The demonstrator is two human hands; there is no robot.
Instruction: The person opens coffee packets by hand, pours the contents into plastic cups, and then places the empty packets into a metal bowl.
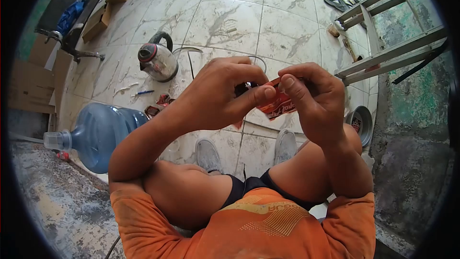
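A small red sachet point(278, 105) with white lettering is stretched between my two hands, up in front of my knees. My left hand point(230, 91) is closed, its thumb and curled fingers pinching the sachet's left end. At the upper right edge, the thumb and fingers of my right hand point(318, 100) grip the same packet. Parts of the sachet are hidden behind my fingers.
An electric kettle point(159, 60) with a cord stands on the tiled floor. A large blue water bottle point(103, 134) lies at left. A ladder point(393, 52) leans at right near a metal bowl point(362, 125). Cardboard boxes point(31, 86) are at far left.
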